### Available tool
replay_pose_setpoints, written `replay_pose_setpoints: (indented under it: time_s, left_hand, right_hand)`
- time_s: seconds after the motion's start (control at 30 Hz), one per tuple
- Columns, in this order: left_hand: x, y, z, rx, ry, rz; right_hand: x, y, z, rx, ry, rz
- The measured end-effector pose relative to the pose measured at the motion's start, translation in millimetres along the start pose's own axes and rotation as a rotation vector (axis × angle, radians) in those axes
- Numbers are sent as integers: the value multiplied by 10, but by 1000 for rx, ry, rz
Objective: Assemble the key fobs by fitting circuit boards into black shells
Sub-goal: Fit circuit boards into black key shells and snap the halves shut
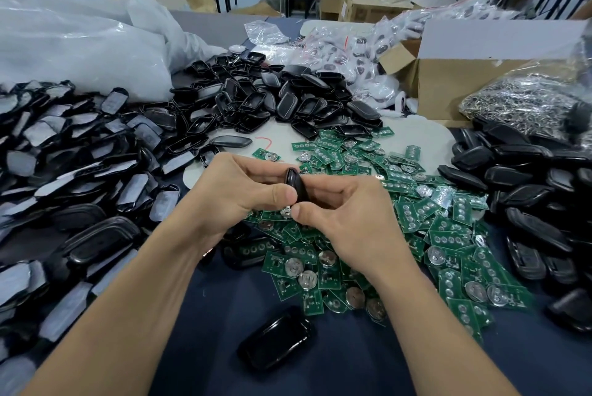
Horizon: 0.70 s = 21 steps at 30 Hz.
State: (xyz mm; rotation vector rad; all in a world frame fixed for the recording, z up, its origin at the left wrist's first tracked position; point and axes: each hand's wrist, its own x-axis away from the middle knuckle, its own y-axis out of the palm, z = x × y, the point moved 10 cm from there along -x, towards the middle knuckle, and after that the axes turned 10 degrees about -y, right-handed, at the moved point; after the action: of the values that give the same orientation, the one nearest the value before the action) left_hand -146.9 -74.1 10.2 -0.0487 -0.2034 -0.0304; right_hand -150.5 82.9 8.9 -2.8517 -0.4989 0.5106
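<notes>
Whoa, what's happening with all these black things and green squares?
A person is building key fobs. The left hand and right hand both pinch one black shell, held on edge above a heap of green circuit boards. Whether a board is already inside it cannot be seen. More shells lie piled to the left, behind and to the right, and one lone shell lies on the dark table near the person.

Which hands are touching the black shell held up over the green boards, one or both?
Touching, both. The head view shows the left hand pinching the black shell on one side and the right hand gripping its other side.
</notes>
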Motion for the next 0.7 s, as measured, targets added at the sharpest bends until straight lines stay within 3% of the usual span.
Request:
replay_pose_setpoints:
  time_s: [0.2, 0.4, 0.5, 0.6, 0.7]
  left_hand:
    - [31, 27, -3, 29, -25, 30]
    - [12, -7, -51, 52, -20, 299]
    - [35, -32, 2, 15, 39, 355]
    - [54, -45, 72, -13, 84, 358]
    - [76, -69, 119, -18, 98, 334]
  right_hand:
    - [33, 4, -179, 274, -90, 32]
    - [80, 76, -242, 468, -107, 99]
    - [82, 61, -266, 500, -122, 137]
    - [78, -4, -225, 386, -90, 188]
    - [29, -58, -44, 99, 28, 196]
